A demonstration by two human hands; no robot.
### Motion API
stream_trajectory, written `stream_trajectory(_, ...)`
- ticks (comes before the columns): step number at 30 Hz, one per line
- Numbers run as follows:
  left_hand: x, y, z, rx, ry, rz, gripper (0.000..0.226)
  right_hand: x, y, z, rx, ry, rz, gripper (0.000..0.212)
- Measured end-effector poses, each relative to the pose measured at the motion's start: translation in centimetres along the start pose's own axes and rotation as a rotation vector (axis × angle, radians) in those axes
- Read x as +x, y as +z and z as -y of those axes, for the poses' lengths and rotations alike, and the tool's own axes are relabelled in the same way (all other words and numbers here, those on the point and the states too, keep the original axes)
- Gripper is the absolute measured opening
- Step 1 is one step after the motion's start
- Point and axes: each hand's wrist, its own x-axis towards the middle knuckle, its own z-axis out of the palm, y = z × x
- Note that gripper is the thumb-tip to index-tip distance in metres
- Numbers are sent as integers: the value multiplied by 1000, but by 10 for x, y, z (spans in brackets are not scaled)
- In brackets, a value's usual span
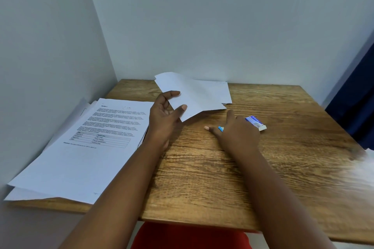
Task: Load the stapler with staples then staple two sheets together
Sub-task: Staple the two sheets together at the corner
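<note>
My left hand (pixel 166 114) pinches the near corner of white sheets (pixel 194 95), lifted off the wooden table (pixel 222 178) at the back middle. My right hand (pixel 232 129) lies palm down on the table with fingers spread over a small blue thing (pixel 220 128), of which only a corner shows; I cannot tell whether this is the stapler. Just right of that hand lies a small blue and white staple box (pixel 256 123).
A thick pile of printed pages (pixel 85 147) covers the table's left side against the wall. More white sheets (pixel 222 91) lie flat at the back. A dark blue curtain (pixel 356 99) hangs at the right. Red clothing (pixel 188 236) shows below the table's front edge.
</note>
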Motion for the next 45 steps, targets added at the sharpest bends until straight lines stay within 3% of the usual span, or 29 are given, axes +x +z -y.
stream_trajectory(2, -2, 2, -4, -48, 10, 6, 39, 1, 0, 1, 25, -32, -116, 80)
stream_trajectory(5, -3, 0, -6, -89, 26, 9, 40, 6, -1, 5, 346, -220, -394, 50)
stream_trajectory(8, -3, -3, -5, 15, 68, 25, 41, 5, -3, 12, 496, -387, -462, 44)
stream_trajectory(11, -5, -1, -2, 143, 166, 120, 51, 2, 2, 17, 717, -378, -234, 59)
stream_trajectory(14, -8, 4, 4, 473, 429, 274, 71, -4, -2, 27, 1180, -245, 115, 60)
stream_trajectory(20, -13, 13, 9, 710, 610, 540, 90, -5, -18, 30, 1738, -55, 435, 62)
stream_trajectory(25, -13, 9, 10, 909, 668, 592, 95, -2, -22, 25, 2017, 10, 540, 50)
stream_trajectory(30, -11, 9, 12, 971, 766, 611, 90, 6, -22, 18, 2139, 59, 415, 38)
stream_trajectory(32, -12, 9, 14, 890, 705, 606, 92, 9, -23, 14, 2158, 60, 335, 40)
stream_trajectory(34, -14, 10, 12, 664, 545, 560, 98, 10, -26, 10, 2176, 60, 260, 30)
stream_trajectory(38, -11, 14, 1, -113, 95, 231, 106, 11, -31, 1, 2158, 120, 266, 23)
stream_trajectory(40, -2, 4, 3, -417, -139, 143, 92, 11, -30, -2, 2111, 112, 317, 25)
stream_trajectory(42, 10, -9, 4, -543, -283, 55, 79, 11, -29, -4, 2071, 71, 382, 30)
stream_trajectory(45, 26, -24, 12, -596, -421, -37, 110, 12, -28, -7, 1961, 24, 518, 35)
